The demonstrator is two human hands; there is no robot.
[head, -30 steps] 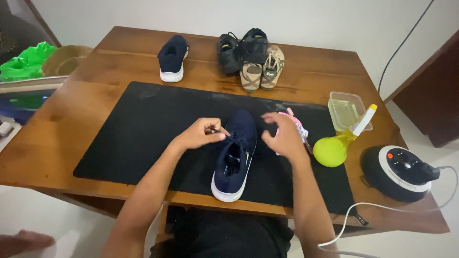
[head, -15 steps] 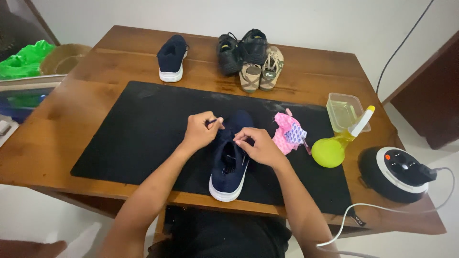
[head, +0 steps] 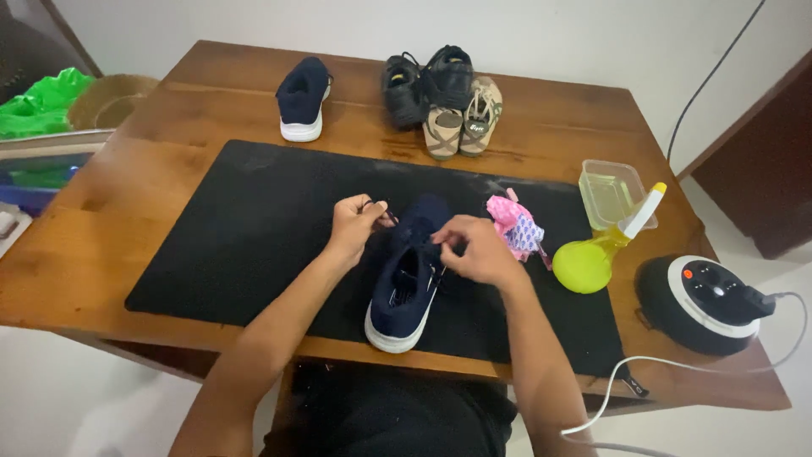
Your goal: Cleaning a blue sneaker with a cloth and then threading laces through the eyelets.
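Note:
A navy sneaker with a white sole (head: 408, 283) lies on the black mat (head: 254, 220), toe toward me. My left hand (head: 355, 227) pinches a dark shoelace end just left of the shoe's opening. My right hand (head: 475, 250) rests over the right side of the tongue, fingers closed on the other lace. A pink patterned cloth (head: 514, 228) lies just beyond my right hand.
The matching navy sneaker (head: 303, 100) stands at the back of the wooden table (head: 135, 161), beside black shoes (head: 427, 78) and tan sandals (head: 463, 118). At the right are a clear container (head: 611, 190), a yellow-green spray bottle (head: 596, 254) and a round black corded device (head: 700, 303).
My right hand came in from the right side of the shoe onto its tongue, uncovering the pink cloth. My left hand stays pinched on the lace.

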